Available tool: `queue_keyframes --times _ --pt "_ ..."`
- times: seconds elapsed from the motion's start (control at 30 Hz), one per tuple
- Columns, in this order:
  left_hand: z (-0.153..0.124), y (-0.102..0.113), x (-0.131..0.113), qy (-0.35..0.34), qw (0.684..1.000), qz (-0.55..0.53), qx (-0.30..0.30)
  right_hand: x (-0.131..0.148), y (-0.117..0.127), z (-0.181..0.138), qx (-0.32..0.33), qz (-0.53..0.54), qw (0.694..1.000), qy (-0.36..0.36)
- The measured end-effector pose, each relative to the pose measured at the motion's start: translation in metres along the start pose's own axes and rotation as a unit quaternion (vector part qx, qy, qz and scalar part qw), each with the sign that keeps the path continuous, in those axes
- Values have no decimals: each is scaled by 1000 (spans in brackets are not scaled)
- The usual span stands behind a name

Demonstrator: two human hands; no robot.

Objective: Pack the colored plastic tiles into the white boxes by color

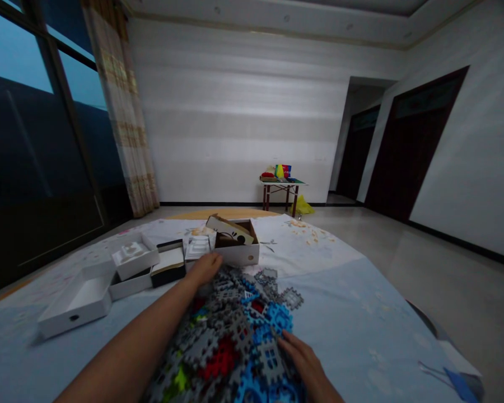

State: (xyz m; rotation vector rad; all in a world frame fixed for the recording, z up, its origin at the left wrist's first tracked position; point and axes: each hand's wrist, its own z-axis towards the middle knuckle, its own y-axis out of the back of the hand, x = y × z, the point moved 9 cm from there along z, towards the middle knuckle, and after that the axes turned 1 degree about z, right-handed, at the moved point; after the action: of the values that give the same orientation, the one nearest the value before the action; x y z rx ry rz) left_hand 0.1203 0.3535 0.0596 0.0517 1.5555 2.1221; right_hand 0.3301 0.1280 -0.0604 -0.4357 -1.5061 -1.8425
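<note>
A large heap of interlocking plastic gear-edged building pieces (231, 336), in grey, blue, red and lime green, lies on the table in front of me. At the heap's far left edge is my left hand (206, 267), close to the front corner of an open white cardboard box (237, 254). Its fingers are blurred and turned away from view, so I cannot tell what they hold. My right hand (304, 358) rests against the right side of the heap, fingers stretched out and touching grey and blue pieces.
White and black box parts stand at the left: a white lid (78, 299), a white tray (134, 254) and a black-edged box (168, 263). Scissors (269, 244) lie beyond the heap. A blue-handled tool (460, 383) lies at the right edge of the floral tablecloth (340, 302).
</note>
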Motion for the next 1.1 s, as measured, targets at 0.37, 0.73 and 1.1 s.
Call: queue_keyframes --times 0.37,0.73,1.1 --pt "25 60 -70 -106 972 124 -172 5 4 -4 6 18 1000 13" --pt "44 58 -76 -79 961 206 -165 4 2 -6 15 27 1000 5" --pt "49 116 -57 -19 947 193 -256 25 14 -4 105 49 993 -21"
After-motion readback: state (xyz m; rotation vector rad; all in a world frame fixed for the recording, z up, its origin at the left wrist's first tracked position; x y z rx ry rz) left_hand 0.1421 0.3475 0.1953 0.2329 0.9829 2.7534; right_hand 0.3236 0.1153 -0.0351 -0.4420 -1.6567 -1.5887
